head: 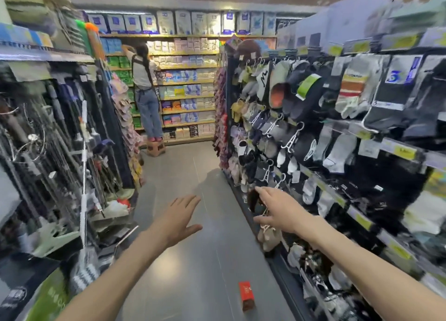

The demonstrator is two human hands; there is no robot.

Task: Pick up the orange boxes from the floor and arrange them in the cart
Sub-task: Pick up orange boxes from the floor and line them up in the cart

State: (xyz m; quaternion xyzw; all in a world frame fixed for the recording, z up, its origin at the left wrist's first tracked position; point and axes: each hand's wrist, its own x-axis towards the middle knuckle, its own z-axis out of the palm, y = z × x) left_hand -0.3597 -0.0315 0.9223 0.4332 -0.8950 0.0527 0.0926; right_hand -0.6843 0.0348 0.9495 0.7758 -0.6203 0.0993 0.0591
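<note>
orange box (pixel 246 295) | one visible | upright on grey floor | near right shelving

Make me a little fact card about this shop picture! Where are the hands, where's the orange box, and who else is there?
place: shop aisle with a grey floor
left hand: open, empty, stretched forward
right hand: open, holding nothing, reaching toward the slippers hanging on the right
orange box: on the floor, near the bottom, between the arms, untouched
cart: not clearly in view
other person: far end, standing on a stool, reaching into the shelves
left side: mops and brooms
</note>
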